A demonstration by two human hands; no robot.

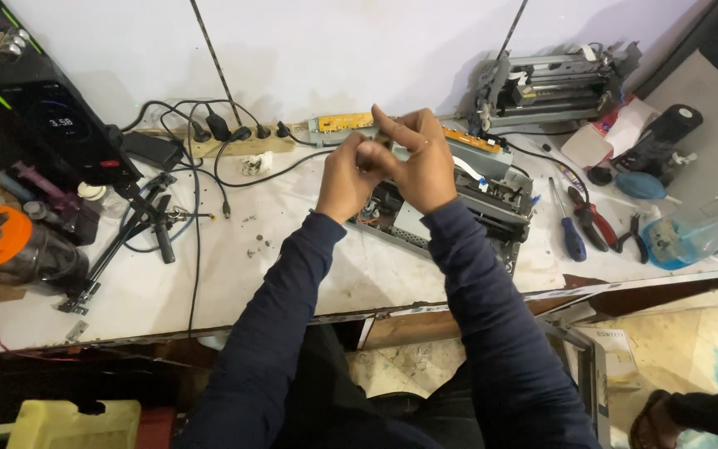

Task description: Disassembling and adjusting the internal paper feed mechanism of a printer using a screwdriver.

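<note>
Tiny dark part (384, 143), pinched between left hand (349, 175) and right hand (422, 162), above grey open printer (492, 195) at twelve o'clock; might slip, drop inside.

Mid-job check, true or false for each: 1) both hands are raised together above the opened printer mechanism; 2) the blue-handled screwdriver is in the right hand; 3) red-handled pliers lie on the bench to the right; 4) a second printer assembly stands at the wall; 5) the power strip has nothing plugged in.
1) True: left hand and right hand meet above the opened printer mechanism, pinching something too small to identify.
2) False: the blue-handled screwdriver lies on the bench.
3) True: the red-handled pliers lie beside that screwdriver.
4) True: a second printer assembly stands against the wall.
5) False: several black plugs sit in the power strip.
</note>
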